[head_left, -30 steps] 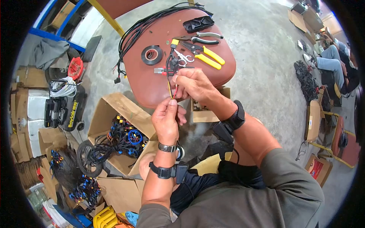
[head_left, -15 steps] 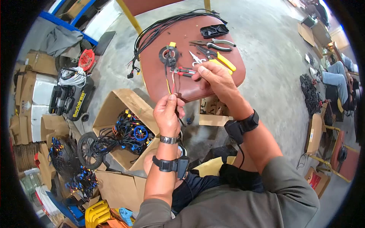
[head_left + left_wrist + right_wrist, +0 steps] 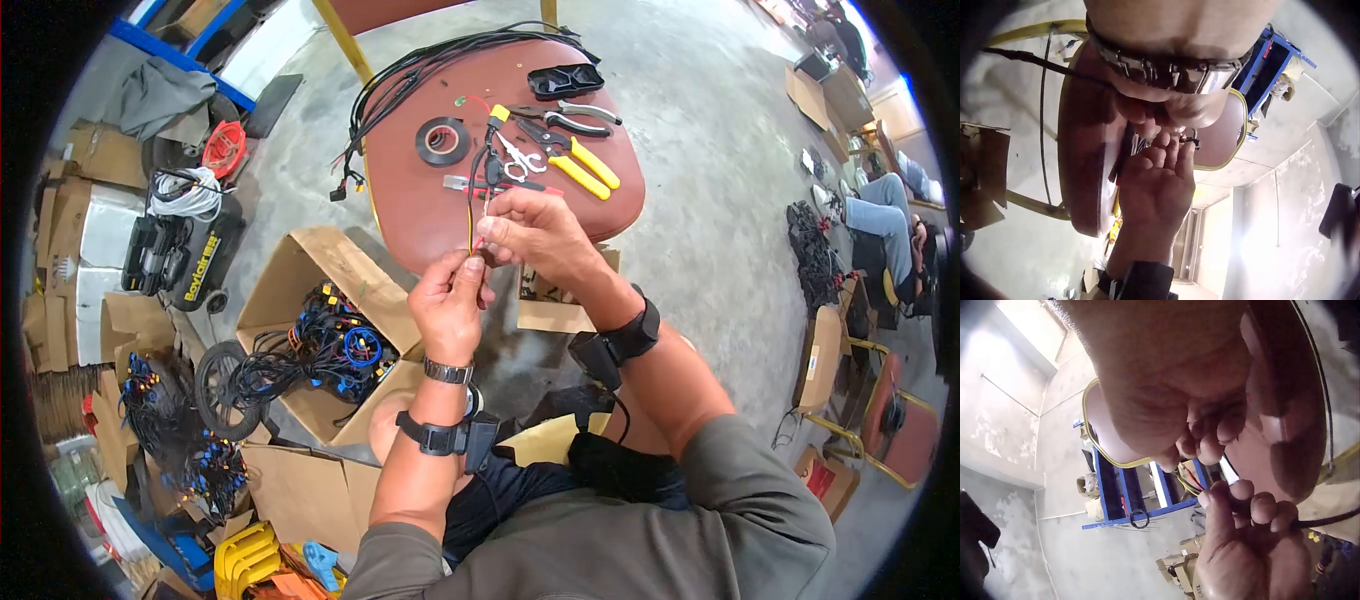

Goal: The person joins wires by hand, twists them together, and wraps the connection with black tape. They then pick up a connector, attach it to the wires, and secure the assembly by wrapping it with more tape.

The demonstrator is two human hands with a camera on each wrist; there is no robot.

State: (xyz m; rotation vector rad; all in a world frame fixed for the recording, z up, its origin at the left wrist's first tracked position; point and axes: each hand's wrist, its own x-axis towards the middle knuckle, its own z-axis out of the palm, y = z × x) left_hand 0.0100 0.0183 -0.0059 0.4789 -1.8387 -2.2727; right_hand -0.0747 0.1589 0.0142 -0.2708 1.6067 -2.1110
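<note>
My left hand [image 3: 450, 300] pinches a black cable between thumb and fingers, where yellow, black and red wires [image 3: 470, 218] come out of it. The cable's black sheath [image 3: 1329, 520] trails from the left hand in the right wrist view. Just above, my right hand [image 3: 535, 235] pinches a reddish wire with thumb and curled fingers; the fingertips are partly hidden. The wires run up to a yellow connector [image 3: 499, 114] over the chair seat [image 3: 410, 215]. Beneath them lie red-handled pliers [image 3: 456, 183] and small white-handled scissors [image 3: 519, 160].
On the seat are black tape [image 3: 424, 150], yellow-handled wire strippers [image 3: 592, 172], grey-handled pliers [image 3: 580, 120], a black plastic shell [image 3: 565, 80] and a bundle of black cables [image 3: 385, 105]. A cardboard box [image 3: 290, 265] of wire harnesses stands left; a smaller box [image 3: 555, 317] is below the seat.
Half a second ago my right hand was apart from the wires, to the right; it has come back left onto them. The yellow connector has swung right, off the tape roll.
</note>
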